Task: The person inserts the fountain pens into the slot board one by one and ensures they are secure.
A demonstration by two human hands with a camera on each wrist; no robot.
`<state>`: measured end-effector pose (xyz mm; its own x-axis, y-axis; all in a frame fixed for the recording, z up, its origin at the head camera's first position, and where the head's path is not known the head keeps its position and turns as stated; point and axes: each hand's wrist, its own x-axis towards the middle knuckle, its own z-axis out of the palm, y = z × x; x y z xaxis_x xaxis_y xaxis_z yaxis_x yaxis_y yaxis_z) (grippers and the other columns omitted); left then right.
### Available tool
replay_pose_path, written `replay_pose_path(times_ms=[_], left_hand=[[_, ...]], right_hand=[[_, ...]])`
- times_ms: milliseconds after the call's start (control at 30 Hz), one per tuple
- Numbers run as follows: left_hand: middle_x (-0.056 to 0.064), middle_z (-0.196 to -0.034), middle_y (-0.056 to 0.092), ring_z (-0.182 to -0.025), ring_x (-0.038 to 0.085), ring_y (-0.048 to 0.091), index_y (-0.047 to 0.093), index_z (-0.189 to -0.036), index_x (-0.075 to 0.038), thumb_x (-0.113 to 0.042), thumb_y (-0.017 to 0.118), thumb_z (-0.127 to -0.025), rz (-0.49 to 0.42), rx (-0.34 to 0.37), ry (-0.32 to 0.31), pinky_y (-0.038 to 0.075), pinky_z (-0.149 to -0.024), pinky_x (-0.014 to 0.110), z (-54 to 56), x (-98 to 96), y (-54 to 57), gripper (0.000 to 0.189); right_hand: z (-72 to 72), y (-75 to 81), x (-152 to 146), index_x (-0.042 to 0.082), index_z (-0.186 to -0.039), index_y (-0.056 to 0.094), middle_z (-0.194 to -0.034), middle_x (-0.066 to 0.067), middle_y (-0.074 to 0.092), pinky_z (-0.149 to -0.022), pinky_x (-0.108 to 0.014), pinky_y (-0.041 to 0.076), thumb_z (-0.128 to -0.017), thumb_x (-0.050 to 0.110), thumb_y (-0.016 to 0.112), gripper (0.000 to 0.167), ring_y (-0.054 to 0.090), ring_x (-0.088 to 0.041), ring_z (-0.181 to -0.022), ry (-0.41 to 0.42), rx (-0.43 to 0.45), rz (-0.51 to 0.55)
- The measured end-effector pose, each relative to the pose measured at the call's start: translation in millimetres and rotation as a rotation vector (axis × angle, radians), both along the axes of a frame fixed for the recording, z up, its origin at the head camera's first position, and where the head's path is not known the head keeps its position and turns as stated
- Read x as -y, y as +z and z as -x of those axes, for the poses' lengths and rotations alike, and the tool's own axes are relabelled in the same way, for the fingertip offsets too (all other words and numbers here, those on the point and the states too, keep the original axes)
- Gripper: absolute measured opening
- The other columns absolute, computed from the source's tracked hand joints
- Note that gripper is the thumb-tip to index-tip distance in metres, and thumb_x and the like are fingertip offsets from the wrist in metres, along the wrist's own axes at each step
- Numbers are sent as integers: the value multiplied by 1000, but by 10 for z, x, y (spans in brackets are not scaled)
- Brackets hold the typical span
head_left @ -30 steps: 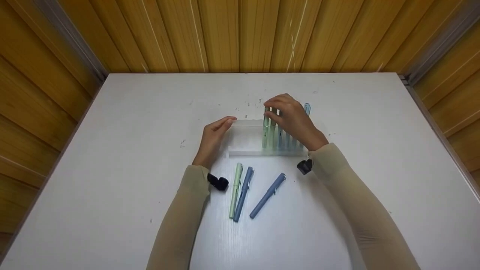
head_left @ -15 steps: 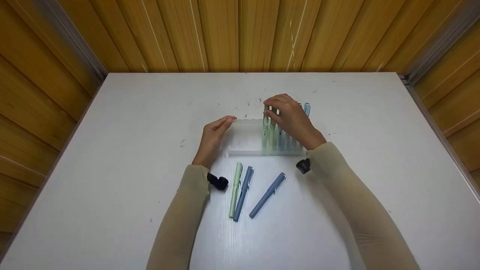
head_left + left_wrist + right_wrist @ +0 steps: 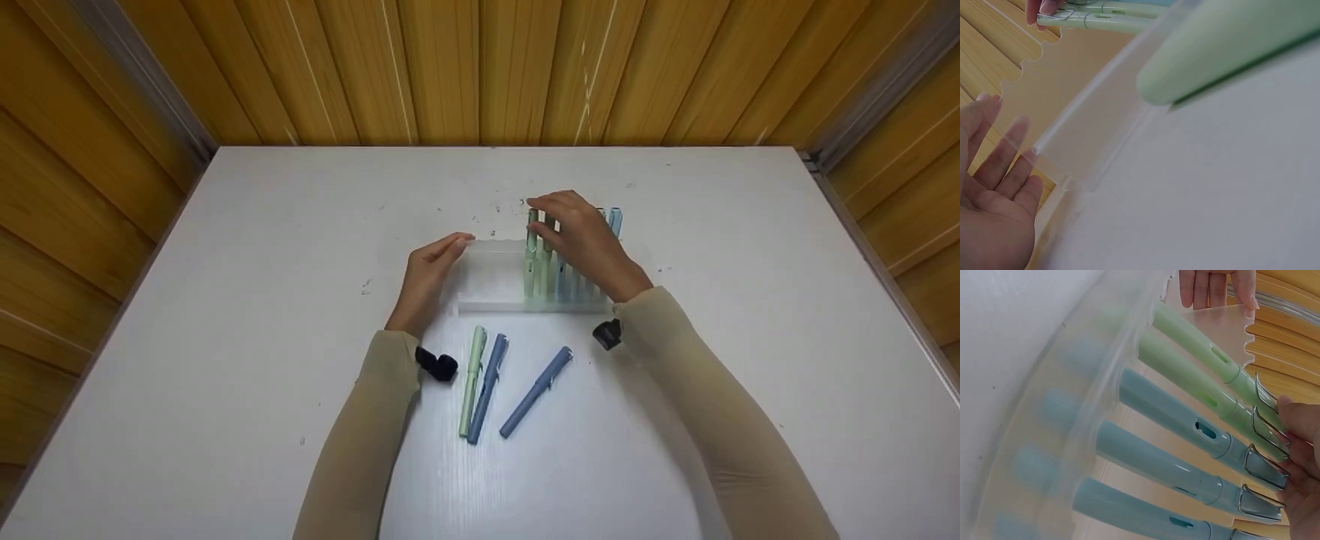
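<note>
A clear pen stand [image 3: 491,270] with a notched upper edge stands near the table's middle. My left hand [image 3: 429,281] grips its left end, thumb and fingers on either side of the panel [image 3: 1067,95] in the left wrist view. Over the filled right half, my right hand [image 3: 589,232] holds the cap end of the leftmost light green pen [image 3: 531,266] between thumb and fingers. In the right wrist view a second green pen [image 3: 1185,374] and several light blue pens [image 3: 1168,416] lean in the slots beside it. Part of the row is hidden behind my right hand.
In front of the stand lie a loose light green pen [image 3: 471,382], a dark blue pen [image 3: 487,390] close beside it, and another dark blue pen [image 3: 536,394] slanting further right. The white table [image 3: 262,337] reaches back to a wood-slat wall [image 3: 442,75].
My right wrist has shifted very slightly left, its fingers staying at the leftmost green pen's top. The left hand, the stand and the loose pens look unmoved.
</note>
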<state>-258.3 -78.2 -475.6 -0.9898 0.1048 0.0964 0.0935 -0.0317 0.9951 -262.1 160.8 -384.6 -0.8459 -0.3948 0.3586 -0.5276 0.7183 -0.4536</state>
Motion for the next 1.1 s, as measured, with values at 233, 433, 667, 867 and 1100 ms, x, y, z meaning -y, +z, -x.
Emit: replay_pose_path(times_ms=[233,433,667,867,1100], left_hand=[[-3,-122,67,-122,8,56,70,-115,-19,-45,62,-91,28,1,12,36,-112,33,9,4,-11,37],[-3,-123,67,-124,8,54,70,-117,-13,-42,62,-92,6,-1,15,36,-112,32,5,-11,0,39],[-2,-122,67,-123,10,56,70,-116,-13,-40,62,-92,0,-14,8,37,-111,33,7,-24,14,37],[-3,-121,67,-122,10,56,69,-118,-12,-40,61,-93,14,-12,1,37,-111,35,20,-21,-1,38],[4,-122,67,-120,11,57,70,-116,-13,-41,63,-92,-5,-13,4,38,-110,35,20,-13,-6,37]], right_hand=[[-23,33,-6,9,-129,60,-127,-9,62,-93,-36,53,-91,20,67,40,57,-22,-115,2,4,28],[-82,55,-1,7,-123,64,-121,-9,66,-91,-36,53,-90,16,68,35,59,-22,-111,51,-74,77],[-207,21,54,8,-120,67,-117,-7,68,-91,-34,54,-88,15,70,32,62,-20,-109,129,-122,85],[-314,-85,113,7,-117,68,-115,-8,70,-93,-33,53,-87,15,71,32,63,-21,-110,231,-100,95],[-417,-169,199,7,-114,70,-114,-7,71,-92,-35,54,-85,13,72,29,65,-21,-108,364,168,44]])
